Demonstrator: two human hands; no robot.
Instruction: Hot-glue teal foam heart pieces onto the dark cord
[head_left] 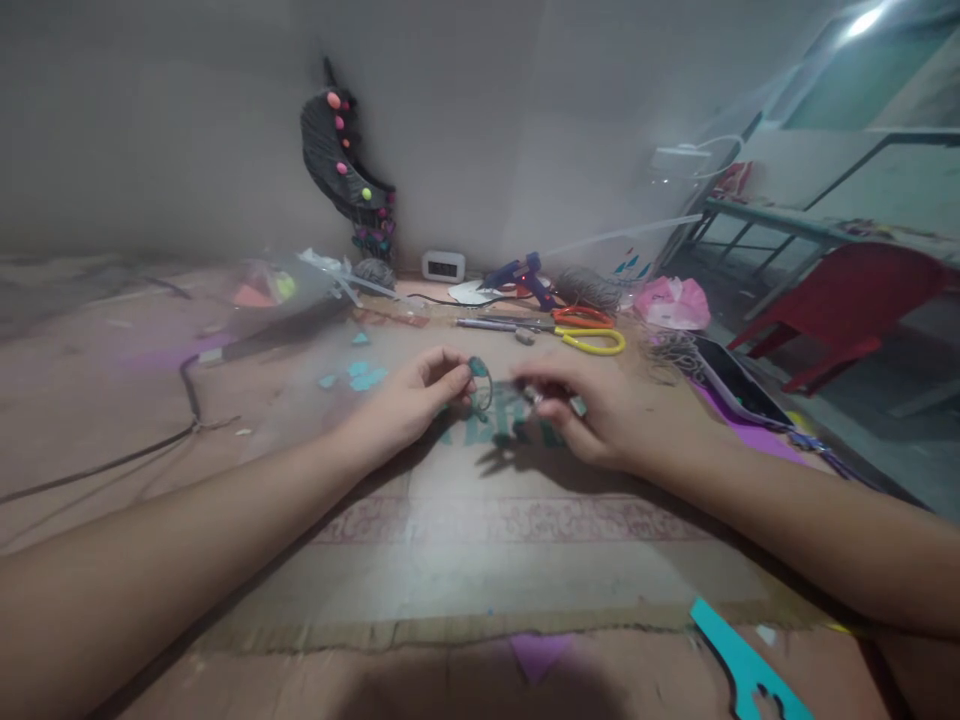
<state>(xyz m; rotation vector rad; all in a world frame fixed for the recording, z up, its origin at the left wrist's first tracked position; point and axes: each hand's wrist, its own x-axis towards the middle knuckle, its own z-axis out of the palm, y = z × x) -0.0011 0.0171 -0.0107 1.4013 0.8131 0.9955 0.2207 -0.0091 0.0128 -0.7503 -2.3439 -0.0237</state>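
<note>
Over the middle of the cardboard sheet (435, 575), my left hand (416, 400) pinches a small dark teal piece (478, 367) between thumb and fingertips. A thin grey-green strand (490, 393) curves down from that piece. To the right, apart from it, my right hand (592, 410) has its fingers curled around something small and pale that I cannot make out. Light teal cutouts (366, 376) lie left of my left hand. Behind the hands are scissors (592, 341) with a yellow and an orange handle.
A blue glue gun (525, 278), a white digital clock (443, 265) and grey yarn (589, 288) stand along the wall. A phone (739, 380) and a pink bag (673, 302) lie at right. A black crescent ornament (337, 150) hangs behind. A turquoise cutout (750, 660) is in front.
</note>
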